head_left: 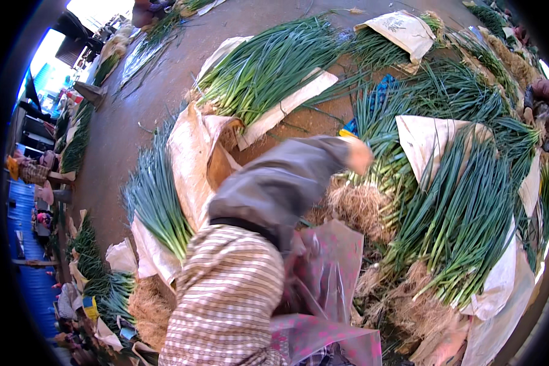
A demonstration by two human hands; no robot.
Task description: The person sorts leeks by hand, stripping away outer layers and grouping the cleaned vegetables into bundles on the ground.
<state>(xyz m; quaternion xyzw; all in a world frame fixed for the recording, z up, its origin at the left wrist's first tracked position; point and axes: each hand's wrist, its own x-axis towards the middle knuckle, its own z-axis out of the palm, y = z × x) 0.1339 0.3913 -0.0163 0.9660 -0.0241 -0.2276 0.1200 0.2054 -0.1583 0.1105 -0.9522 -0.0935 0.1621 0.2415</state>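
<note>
My left arm, in a checked sleeve with a grey outer cuff, reaches up and across to the right. At its end my left hand is smeared by motion, and its fingers are hidden. It is over the pale stalks of a bunch of spring onions, just above their tangled roots; whether it grips them I cannot tell. A blurred, pinkish patch near the bottom right may be my right hand, close to more roots. Clear plastic with pink spots lies beneath my left arm.
Large spring onion heaps lie ahead and at the right; a smaller bundle is at the left. Pale sacking and a cream sheet lie among them. Brown floor stretches left. Another person is at the far right.
</note>
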